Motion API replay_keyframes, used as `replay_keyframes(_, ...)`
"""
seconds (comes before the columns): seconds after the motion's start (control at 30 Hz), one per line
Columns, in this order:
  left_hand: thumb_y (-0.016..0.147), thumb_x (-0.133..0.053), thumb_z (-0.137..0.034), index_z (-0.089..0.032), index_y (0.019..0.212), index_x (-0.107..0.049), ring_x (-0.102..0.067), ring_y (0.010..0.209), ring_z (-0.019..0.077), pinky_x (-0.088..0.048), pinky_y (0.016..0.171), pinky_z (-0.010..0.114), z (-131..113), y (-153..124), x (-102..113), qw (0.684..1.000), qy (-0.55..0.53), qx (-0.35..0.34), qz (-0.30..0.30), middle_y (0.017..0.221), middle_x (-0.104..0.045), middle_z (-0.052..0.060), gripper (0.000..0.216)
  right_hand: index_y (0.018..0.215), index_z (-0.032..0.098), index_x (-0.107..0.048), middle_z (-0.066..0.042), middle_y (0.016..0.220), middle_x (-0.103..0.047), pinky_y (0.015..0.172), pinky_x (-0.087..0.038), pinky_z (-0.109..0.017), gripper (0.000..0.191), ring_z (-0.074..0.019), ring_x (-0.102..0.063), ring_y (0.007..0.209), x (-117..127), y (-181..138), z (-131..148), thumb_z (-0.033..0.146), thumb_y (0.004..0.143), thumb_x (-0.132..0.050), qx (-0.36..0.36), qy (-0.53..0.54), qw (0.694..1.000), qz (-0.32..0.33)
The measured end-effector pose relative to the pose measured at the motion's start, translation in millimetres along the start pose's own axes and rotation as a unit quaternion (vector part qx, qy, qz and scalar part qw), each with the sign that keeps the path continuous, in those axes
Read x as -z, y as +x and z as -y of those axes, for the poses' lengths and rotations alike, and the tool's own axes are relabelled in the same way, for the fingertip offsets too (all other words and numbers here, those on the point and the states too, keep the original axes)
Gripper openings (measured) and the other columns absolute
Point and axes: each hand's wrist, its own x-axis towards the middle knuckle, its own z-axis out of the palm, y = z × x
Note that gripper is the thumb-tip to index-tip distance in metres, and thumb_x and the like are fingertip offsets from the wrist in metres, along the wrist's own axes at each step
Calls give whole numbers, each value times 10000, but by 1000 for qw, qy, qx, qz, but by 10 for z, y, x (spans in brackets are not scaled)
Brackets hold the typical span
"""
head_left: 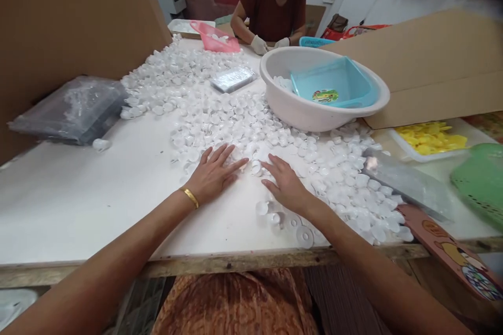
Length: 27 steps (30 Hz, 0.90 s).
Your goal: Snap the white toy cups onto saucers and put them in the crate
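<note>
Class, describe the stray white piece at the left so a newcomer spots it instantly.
On the white table, find the dark, plastic-wrapped package at the left. At its near right corner lies a small white piece. Unlike the similar pieces clustered together, it lies alone.

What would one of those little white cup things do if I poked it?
Probably slide or roll: the white pieces look small and rounded. It's likely light, since the walls look thin and cloudy. It may tip easily, too: many lie at different angles.
</note>
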Motion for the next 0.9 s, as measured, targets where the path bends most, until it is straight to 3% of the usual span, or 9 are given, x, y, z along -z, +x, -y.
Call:
replay_keyframes(0.13,875,-408,-361,-337,1335,-367,-264,1288,293,-276,1003,497,-74,-317,236,996,-35,69,-31,1391,-334,98,462,1289,204,-432,-122,1394,-360,992,-328,-496,471,-276,-295,1288,233,-316,-69,388,858,-467,19,6,1000,-13)
replay_keyframes(0.2,859,-439,-368,-327,1316,-400,-304,1243,293,-321,973,483,-157,-491,315,995,-65,73,-29,1354,-363,99,460,1294,227,-419,-120,1347,-406,960,-369,-491,553,-288,-361,1237,312,-504,-50,424,797,-561,38,14,999,18)
replay_keyframes(0.3,853,-453,-353,-330,1286,-437,-342,1183,283,-357,944,475,-311,-630,327,992,-114,55,-6,1318,-381,91,434,1273,243,-428,-97,1185,-500,829,-484,-382,526,-220,-541,1015,283,-636,111,309,783,-606,29,61,993,91)
replay_keyframes(0.43,859,-443,-304,-306,1233,-501,-374,1134,269,-364,937,478,-413,-583,238,990,-130,49,-25,1270,-412,96,379,1138,176,-528,-81,993,-545,757,-510,-336,309,-179,-583,857,5,-400,523,162,829,-525,19,81,992,93)
replay_keyframes(0.5,859,-442,-295,-292,1229,-508,-372,1141,271,-365,937,475,-357,-551,215,991,-111,65,-47,1258,-418,102,375,1099,147,-547,-97,1000,-542,775,-507,-345,277,-189,-575,887,-124,-178,714,152,822,-534,38,79,993,76)
replay_keyframes(0.6,852,-451,-301,-270,1225,-516,-375,1142,277,-367,934,466,-123,-609,223,987,-69,119,-81,1256,-420,109,380,1154,148,-521,-134,1165,-499,866,-477,-387,334,-224,-528,1055,-161,70,824,151,820,-531,64,92,993,39)
replay_keyframes(0.7,835,-462,-335,-239,1200,-541,-420,1088,272,-367,933,468,191,-818,239,970,-51,211,-106,1204,-456,116,386,1181,183,-514,-109,1250,-471,914,-457,-375,322,-203,-510,1105,-30,72,620,190,864,-457,55,113,991,-36)
replay_keyframes(0.8,808,-471,-385,-204,1185,-546,-512,928,219,-430,865,415,408,-1074,238,935,-120,321,-90,1061,-511,97,425,1113,166,-564,-113,1132,-548,874,-471,-394,293,-228,-549,1023,87,-85,167,256,850,-470,-2,33,992,-123)
replay_keyframes(0.9,766,-510,-419,-205,1196,-525,-536,744,146,-475,760,332,442,-1198,233,900,-204,381,-60,961,-507,52,480,1124,148,-566,-137,1145,-561,888,-432,-463,360,-289,-506,1068,56,-221,-220,344,835,-478,-7,-75,991,-107)
